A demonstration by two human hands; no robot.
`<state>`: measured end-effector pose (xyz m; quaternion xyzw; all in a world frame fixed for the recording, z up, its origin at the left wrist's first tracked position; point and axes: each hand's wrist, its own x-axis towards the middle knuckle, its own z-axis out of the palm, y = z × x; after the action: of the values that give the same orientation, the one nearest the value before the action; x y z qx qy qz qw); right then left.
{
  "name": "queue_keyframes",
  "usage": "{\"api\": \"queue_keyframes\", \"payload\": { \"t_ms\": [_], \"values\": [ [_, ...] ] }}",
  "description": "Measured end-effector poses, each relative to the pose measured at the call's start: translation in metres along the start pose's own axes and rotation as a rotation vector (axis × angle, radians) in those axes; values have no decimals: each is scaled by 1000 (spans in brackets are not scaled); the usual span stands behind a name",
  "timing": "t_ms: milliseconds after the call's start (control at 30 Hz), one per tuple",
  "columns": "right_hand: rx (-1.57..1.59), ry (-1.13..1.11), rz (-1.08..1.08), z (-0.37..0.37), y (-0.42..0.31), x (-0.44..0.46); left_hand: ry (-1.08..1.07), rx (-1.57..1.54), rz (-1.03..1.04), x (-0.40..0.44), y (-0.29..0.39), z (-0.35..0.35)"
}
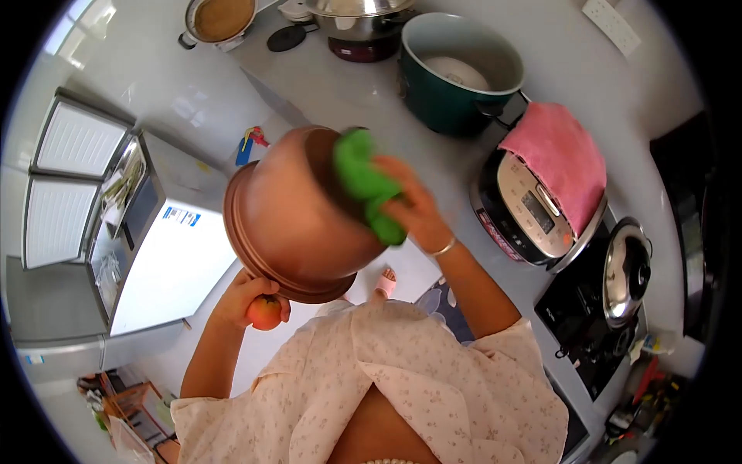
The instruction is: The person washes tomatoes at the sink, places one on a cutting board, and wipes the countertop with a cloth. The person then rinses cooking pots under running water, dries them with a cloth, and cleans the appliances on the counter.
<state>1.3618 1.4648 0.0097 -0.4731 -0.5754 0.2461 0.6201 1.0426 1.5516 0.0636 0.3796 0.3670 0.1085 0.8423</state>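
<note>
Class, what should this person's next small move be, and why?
Probably wipe around the dark end of the copper-coloured pot: the right hand holds the green cloth there, while the left hand grips the flared rim.

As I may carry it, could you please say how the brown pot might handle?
The brown pot may roll if laid sideways, given its rounded body. Its smooth-looking outside could be slippery, though the ridged edge might offer purchase.

From the wearer's head, one wide view looks forward and steeply down; hands (417,204) near, desk (371,103) beyond.
</note>
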Motion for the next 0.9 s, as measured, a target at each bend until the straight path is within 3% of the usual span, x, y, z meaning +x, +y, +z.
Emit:
{"api": "queue_keyframes", "payload": {
  "t_ms": [33,167,233,367,467,533,600,800,833,900],
  "values": [
    [-158,-160,-129,13,-21,14,-45,52,-41,7,5,0],
    [-132,-31,-130,9,-5,62,-184,111,-106,7,29,16],
    [114,1,432,-12,11,72,-207,140,-95,6,41,25],
    [18,44,556,-8,50,9,-155,48,-34,14,50,10],
    [243,122,671,33,-10,-31,-87,72,-3,24,53,-7],
    [-519,29,12,61,-19,-40,-112,64,-10,28,60,-9],
    [-836,-55,-142,74,-45,-19,-172,135,-42,30,69,-7],
    [-988,-151,-369,76,-94,88,-384,424,-169,28,97,3],
    [-995,-145,-357,69,-90,101,-399,429,-178,27,99,4],
    [-834,-310,-116,53,-78,131,-431,436,-212,30,105,1]
  ]
}}
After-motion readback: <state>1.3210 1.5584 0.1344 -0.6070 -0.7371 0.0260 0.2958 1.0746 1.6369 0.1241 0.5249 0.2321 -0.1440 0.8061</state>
